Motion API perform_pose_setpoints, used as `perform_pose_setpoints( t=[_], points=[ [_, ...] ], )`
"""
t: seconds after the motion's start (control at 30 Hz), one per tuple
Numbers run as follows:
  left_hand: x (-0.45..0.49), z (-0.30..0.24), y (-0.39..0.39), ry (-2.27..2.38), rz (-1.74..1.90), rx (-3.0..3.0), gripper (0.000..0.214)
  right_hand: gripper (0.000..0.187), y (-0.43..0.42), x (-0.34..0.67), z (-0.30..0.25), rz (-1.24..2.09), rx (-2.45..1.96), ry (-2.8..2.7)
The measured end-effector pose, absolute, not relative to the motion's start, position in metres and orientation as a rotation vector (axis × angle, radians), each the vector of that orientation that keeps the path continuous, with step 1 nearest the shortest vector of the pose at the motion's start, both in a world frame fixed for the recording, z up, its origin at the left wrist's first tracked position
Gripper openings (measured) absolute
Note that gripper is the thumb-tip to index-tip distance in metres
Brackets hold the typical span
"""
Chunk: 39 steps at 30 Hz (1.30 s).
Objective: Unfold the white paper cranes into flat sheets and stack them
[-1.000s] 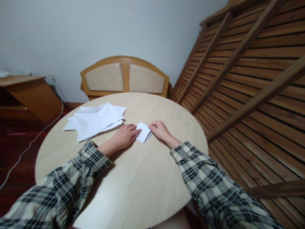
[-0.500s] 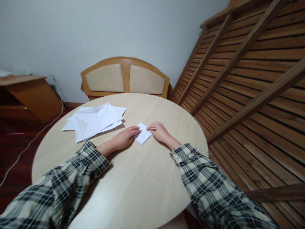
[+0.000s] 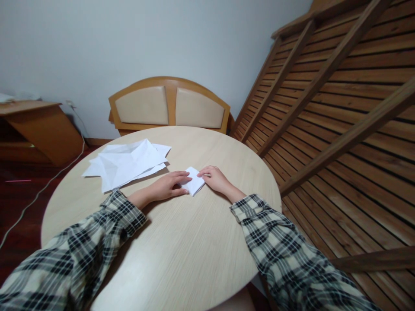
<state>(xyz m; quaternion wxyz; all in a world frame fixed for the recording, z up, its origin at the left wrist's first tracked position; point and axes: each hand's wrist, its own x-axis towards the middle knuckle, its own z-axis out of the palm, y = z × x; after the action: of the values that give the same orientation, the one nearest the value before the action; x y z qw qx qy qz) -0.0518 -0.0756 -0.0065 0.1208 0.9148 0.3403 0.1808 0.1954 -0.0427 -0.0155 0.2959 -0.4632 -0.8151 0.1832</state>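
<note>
While both forearms reach in over a round, pale wood-grained counter (image 3: 194, 246), a small folded white paper (image 3: 196, 185) lies near its middle, between the two hands, one corner turned toward the wearer. Left hand (image 3: 167, 185): palm down, unclenched, fingers stretched over the paper's left part, thumb spread away from them along the near-left edge. Right hand (image 3: 216, 178): fingers bent, tips touching the paper's right side; cannot tell whether it pinches the edge or merely presses on it. Paper has several layers.

Left of the paper, well apart from the right hand, a loose pile of white sheets (image 3: 129, 164), creased, overlapping unevenly, pointed corners sticking out. Left hand is the nearer to it. Both sleeves are black-and-cream plaid; the left sleeve's cuff (image 3: 125, 211) sits just beside the pile.

Beyond the counter's far rim, an arched headboard (image 3: 171, 106) with two cream panels. To the right, a leaning slatted wooden frame (image 3: 337, 134). At left, a brown desk (image 3: 61, 134) and a pale cable (image 3: 42, 190) running across the dark red floor (image 3: 16, 207).
</note>
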Motion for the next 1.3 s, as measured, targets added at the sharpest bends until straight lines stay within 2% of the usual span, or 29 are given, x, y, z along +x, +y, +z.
perform_pose_setpoints(
  t=[1.3],
  points=[
    [-0.0525,-0.0123,-0.0732,1.071,0.594,2.581,0.043,0.029,-0.0453,0.1936,-0.0106,0.535,-1.245,-2.16]
  ],
)
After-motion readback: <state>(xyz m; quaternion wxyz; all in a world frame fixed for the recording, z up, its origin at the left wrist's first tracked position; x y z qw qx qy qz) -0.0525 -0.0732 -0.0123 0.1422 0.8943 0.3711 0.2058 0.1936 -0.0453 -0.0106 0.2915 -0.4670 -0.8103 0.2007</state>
